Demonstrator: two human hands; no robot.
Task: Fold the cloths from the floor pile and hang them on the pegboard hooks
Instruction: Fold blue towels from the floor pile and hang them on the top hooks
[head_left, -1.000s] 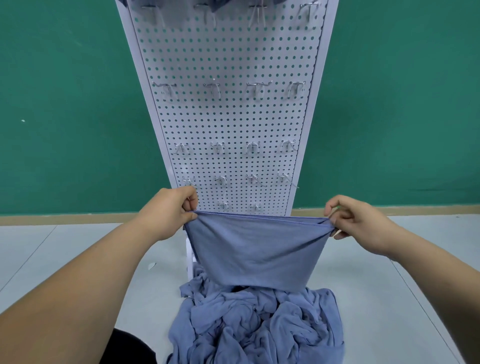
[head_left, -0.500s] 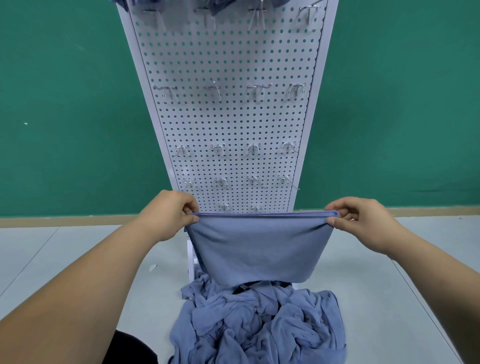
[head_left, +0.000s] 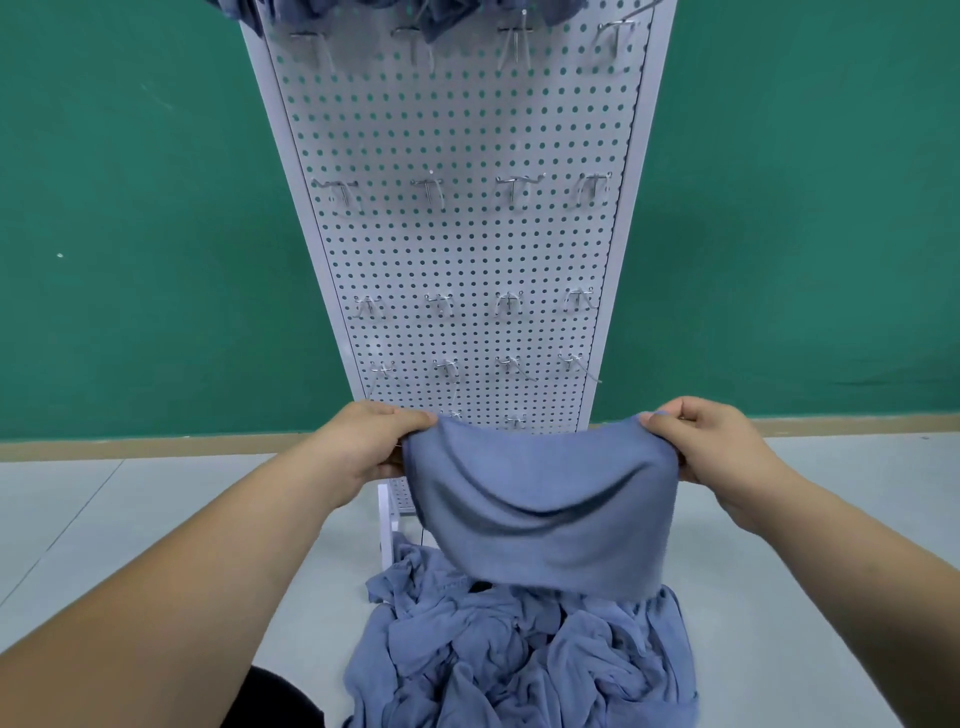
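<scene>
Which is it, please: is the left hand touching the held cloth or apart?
Touching: head view shows the left hand pinching the cloth at its corner.

cloth (head_left: 545, 519): soft matt fabric; pegboard (head_left: 467, 249): smooth matt perforated panel; hooks (head_left: 511, 189): shiny metal

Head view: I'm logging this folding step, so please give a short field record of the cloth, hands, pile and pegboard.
pegboard: white, upright; middle and lower hooks bare
hung cloths: blue, on the top row
held cloth: blue, sagging between both hands, above the pile
left hand: pinches its left top corner
right hand: pinches the right top corner
floor pile: crumpled blue cloths at the pegboard's foot
</scene>
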